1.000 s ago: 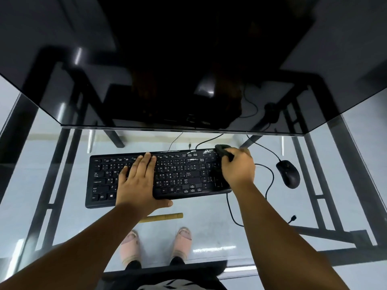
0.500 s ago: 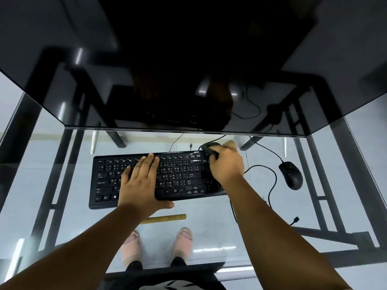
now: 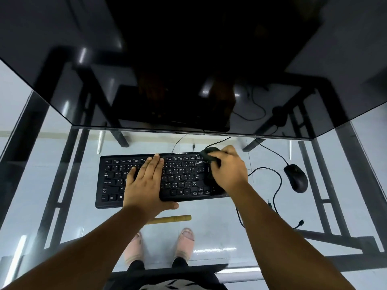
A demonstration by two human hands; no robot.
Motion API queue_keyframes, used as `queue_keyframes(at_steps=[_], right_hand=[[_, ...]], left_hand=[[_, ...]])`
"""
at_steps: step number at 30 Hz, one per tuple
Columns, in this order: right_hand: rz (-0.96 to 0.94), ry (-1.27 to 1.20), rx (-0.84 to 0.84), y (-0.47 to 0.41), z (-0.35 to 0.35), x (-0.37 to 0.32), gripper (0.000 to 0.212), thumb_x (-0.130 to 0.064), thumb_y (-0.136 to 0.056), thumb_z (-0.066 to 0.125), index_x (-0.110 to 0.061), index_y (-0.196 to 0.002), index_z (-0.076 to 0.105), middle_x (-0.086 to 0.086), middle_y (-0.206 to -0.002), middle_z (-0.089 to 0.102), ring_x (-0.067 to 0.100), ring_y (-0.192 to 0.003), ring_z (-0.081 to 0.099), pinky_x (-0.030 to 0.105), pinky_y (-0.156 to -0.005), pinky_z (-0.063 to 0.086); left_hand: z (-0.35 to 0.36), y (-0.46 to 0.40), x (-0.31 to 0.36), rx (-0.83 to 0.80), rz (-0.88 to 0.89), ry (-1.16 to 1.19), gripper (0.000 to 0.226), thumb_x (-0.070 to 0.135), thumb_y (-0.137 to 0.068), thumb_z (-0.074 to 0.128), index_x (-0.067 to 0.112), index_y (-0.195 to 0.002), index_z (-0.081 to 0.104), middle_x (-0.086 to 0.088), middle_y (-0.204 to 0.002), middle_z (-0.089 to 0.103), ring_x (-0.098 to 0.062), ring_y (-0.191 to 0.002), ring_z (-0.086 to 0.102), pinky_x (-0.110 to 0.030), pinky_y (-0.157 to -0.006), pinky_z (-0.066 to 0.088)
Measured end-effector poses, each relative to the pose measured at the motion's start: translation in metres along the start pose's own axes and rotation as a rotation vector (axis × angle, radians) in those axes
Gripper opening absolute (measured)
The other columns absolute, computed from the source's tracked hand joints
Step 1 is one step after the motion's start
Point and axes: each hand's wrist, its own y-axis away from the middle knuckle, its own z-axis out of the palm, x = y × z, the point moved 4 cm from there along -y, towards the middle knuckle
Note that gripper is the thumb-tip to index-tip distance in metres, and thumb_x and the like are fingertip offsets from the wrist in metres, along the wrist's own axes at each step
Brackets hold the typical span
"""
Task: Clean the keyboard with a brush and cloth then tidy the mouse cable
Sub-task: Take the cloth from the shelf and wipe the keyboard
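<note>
Here, seen from above through a head-worn camera, a person stands at a glass desk (image 3: 219, 231) with a black frame, and both bare forearms reach forward over it. A black keyboard (image 3: 182, 176) with white key legends lies flat on the glass, its long side running left to right. The left hand (image 3: 146, 185) rests palm down on the left half of the keyboard, fingers stretched out and together over the keys, thumb lying along the near edge; its grip is released, holding nothing. The right hand (image 3: 227, 169) sits over the right end of the keyboard with its grip clenched around a dark cloth (image 3: 210, 156), bunched into a wad that sticks out past the fingers at the keyboard's far right corner and presses against the keys there. A black mouse (image 3: 295, 177) lies on the glass well to the right of the keyboard, apart from both hands. The mouse cable (image 3: 279, 183) loops loosely across the glass between the keyboard and the mouse. A yellowish wooden stick (image 3: 173, 218), possibly the brush's handle, lies near the keyboard's front edge, partly hidden by the left forearm. A large dark monitor (image 3: 188, 70) fills the upper view, reflecting the desk. Through the glass, two feet in pale sandals (image 3: 185, 241) stand on a light floor.
</note>
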Motion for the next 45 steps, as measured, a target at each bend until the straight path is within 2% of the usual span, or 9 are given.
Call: queue_keyframes(at_steps=[4, 9, 13, 20, 25, 30, 35, 40, 45], right_hand=[[0.193, -0.031, 0.091, -0.007, -0.011, 0.022, 0.028, -0.021, -0.089, 0.056, -0.032, -0.109, 0.071, 0.001, -0.112, 0.05, 0.033, -0.083, 0.065, 0.031, -0.075, 0.051], [0.058, -0.087, 0.02, -0.005, 0.002, -0.004, 0.027, -0.022, -0.089, 0.058, -0.034, -0.108, 0.072, -0.005, -0.11, 0.051, 0.021, -0.081, 0.061, 0.027, -0.076, 0.051], [0.183, -0.233, 0.195, 0.01, -0.006, 0.005, 0.022, -0.02, -0.084, 0.06, -0.027, -0.099, 0.075, -0.005, -0.104, 0.055, 0.019, -0.078, 0.061, 0.032, -0.08, 0.054], [-0.089, -0.103, 0.086, 0.037, 0.022, -0.024, 0.023, -0.021, -0.081, 0.065, -0.026, -0.101, 0.076, -0.004, -0.104, 0.055, 0.022, -0.071, 0.064, 0.029, -0.065, 0.054], [0.18, -0.134, 0.199, 0.034, 0.016, -0.013, 0.021, -0.022, -0.083, 0.063, -0.026, -0.1, 0.075, 0.0, -0.113, 0.054, 0.027, -0.077, 0.064, 0.032, -0.07, 0.054], [-0.001, -0.098, 0.12, 0.036, 0.026, -0.037, 0.025, -0.022, -0.084, 0.064, -0.026, -0.105, 0.075, -0.001, -0.111, 0.053, 0.026, -0.075, 0.064, 0.03, -0.068, 0.053], [0.219, -0.12, 0.191, 0.03, 0.018, -0.017, 0.023, -0.021, -0.086, 0.061, -0.024, -0.104, 0.074, 0.003, -0.117, 0.052, 0.031, -0.078, 0.064, 0.031, -0.073, 0.052], [0.007, -0.177, 0.137, 0.032, 0.027, -0.036, 0.02, -0.019, -0.083, 0.065, -0.024, -0.098, 0.077, -0.006, -0.104, 0.054, 0.016, -0.073, 0.06, 0.028, -0.071, 0.054], [-0.384, -0.239, 0.025, 0.072, 0.038, -0.043, 0.023, -0.023, -0.077, 0.057, -0.026, -0.086, 0.078, -0.011, -0.097, 0.054, 0.009, -0.07, 0.058, 0.024, -0.06, 0.052]], left_hand=[[0.0, 0.0, 0.0, -0.011, -0.001, -0.013, 0.134, 0.091, -0.052, 0.05, 0.022, -0.153, -0.005, 0.007, -0.161, -0.008, -0.013, -0.148, -0.005, -0.044, -0.119, 0.001], [-0.001, 0.0, -0.001, -0.01, 0.005, -0.008, 0.133, 0.09, -0.053, 0.05, 0.022, -0.153, -0.005, 0.007, -0.161, -0.007, -0.013, -0.148, -0.004, -0.044, -0.119, 0.001], [-0.003, 0.002, -0.007, -0.007, 0.048, 0.022, 0.13, 0.085, -0.055, 0.056, 0.023, -0.154, -0.001, 0.008, -0.161, -0.005, -0.011, -0.148, -0.002, -0.043, -0.119, 0.0], [-0.01, 0.004, -0.023, 0.014, 0.033, 0.046, 0.129, 0.083, -0.052, 0.059, 0.021, -0.154, 0.009, 0.005, -0.162, 0.003, -0.013, -0.148, 0.001, -0.041, -0.118, -0.003], [-0.01, 0.009, -0.032, 0.027, 0.019, 0.046, 0.126, 0.085, -0.055, 0.055, 0.02, -0.153, 0.01, 0.003, -0.162, 0.006, -0.014, -0.148, 0.003, -0.043, -0.119, 0.001], [-0.007, 0.011, -0.033, 0.036, 0.03, 0.041, 0.126, 0.085, -0.057, 0.056, 0.019, -0.154, 0.009, 0.003, -0.161, 0.007, -0.015, -0.148, 0.005, -0.043, -0.119, 0.002], [-0.008, 0.016, -0.046, 0.034, 0.023, 0.032, 0.124, 0.083, -0.058, 0.057, 0.019, -0.154, 0.009, 0.003, -0.162, 0.006, -0.014, -0.148, 0.002, -0.042, -0.119, -0.001], [-0.007, 0.025, -0.057, 0.043, 0.001, 0.029, 0.12, 0.079, -0.061, 0.059, 0.018, -0.153, 0.012, 0.001, -0.161, 0.01, -0.016, -0.148, 0.005, -0.042, -0.119, 0.002], [-0.012, 0.035, -0.077, 0.064, -0.036, 0.043, 0.119, 0.077, -0.063, 0.061, 0.016, -0.153, 0.011, -0.001, -0.162, 0.008, -0.017, -0.149, 0.004, -0.043, -0.12, 0.005]])
